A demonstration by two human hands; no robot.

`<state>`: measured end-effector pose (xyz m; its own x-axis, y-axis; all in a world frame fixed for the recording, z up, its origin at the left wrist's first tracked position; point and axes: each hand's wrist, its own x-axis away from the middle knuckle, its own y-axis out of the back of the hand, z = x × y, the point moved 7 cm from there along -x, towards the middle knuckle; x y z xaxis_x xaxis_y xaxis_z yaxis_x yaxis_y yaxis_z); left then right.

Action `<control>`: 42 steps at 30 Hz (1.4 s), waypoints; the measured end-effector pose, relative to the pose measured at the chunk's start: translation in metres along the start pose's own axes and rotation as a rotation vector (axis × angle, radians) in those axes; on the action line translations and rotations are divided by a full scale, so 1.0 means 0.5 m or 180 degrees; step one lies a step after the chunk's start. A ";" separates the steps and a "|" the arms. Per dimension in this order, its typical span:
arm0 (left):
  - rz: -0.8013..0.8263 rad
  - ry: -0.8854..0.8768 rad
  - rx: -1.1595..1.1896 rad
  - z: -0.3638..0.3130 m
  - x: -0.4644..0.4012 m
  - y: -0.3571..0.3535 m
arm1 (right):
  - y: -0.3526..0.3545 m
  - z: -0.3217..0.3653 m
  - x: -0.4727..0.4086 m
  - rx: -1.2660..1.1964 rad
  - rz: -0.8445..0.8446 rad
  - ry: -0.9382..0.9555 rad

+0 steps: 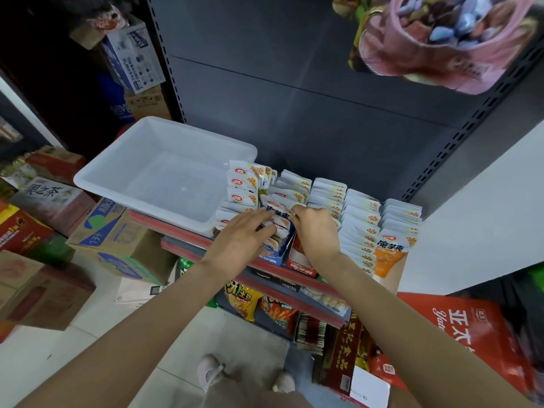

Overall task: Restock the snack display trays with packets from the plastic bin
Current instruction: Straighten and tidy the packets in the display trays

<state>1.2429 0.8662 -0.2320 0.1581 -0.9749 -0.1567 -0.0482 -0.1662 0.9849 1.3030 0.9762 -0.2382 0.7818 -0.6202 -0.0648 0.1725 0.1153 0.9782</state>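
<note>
Pressing with straight fingers, left hand [245, 231] on white snack packets [275, 222] in blue cardboard display tray [281, 250], right hand [316, 228] pinching one packet's top, translucent white plastic bin [164, 172] just beside on shelf.

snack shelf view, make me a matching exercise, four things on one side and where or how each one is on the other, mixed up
Things:
1. plastic bin
2. left hand
3. orange packet
4. blue display tray

Place or state:
A. front of the rightmost row of packets
B. empty, on the shelf left of the packets
C. between the two hands, holding packets
D. fingers laid flat on packets

Pairs: 1-B, 2-D, 3-A, 4-C
</note>
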 end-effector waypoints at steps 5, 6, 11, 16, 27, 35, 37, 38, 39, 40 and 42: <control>-0.0093 0.0029 0.0134 0.004 0.001 -0.006 | -0.018 -0.001 0.001 -0.0062 0.0069 -0.0012; -0.0127 0.0036 0.0156 0.005 0.002 -0.007 | -0.015 -0.005 0.001 -0.0238 0.0006 -0.0063; -0.0166 -0.0032 0.0201 0.010 0.005 -0.007 | -0.015 -0.026 0.017 -0.1442 -0.0195 -0.0697; -0.0128 0.0230 0.0667 0.033 -0.002 -0.004 | -0.014 -0.017 0.015 -0.1187 -0.0640 -0.0500; -0.0016 0.0068 0.0686 0.041 -0.015 -0.002 | -0.020 -0.011 0.042 -0.1162 -0.1613 0.0049; -0.0039 -0.0004 0.0656 0.040 -0.015 -0.007 | -0.075 -0.017 0.028 -0.1133 -0.1004 -0.0432; -0.0011 0.0017 0.0680 0.042 -0.013 -0.007 | -0.091 -0.028 0.023 -0.0937 -0.0640 -0.0605; 0.0032 0.0008 0.0672 0.042 -0.013 -0.008 | -0.095 -0.037 0.023 -0.0820 -0.0440 -0.0697; 0.0080 -0.0012 0.0636 0.040 -0.014 -0.008 | -0.090 -0.036 0.025 -0.0679 -0.0428 -0.0646; 0.0108 -0.0049 0.0559 0.037 -0.014 -0.007 | -0.078 -0.030 0.029 -0.0588 -0.0558 -0.0492; 0.0089 -0.0113 0.0311 0.032 -0.010 -0.005 | -0.045 -0.014 0.040 -0.0861 -0.0926 -0.0185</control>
<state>1.2263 0.8689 -0.2351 0.1203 -0.9837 -0.1335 -0.1484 -0.1507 0.9774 1.3189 0.9667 -0.2630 0.6432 -0.6990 -0.3126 0.5392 0.1237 0.8330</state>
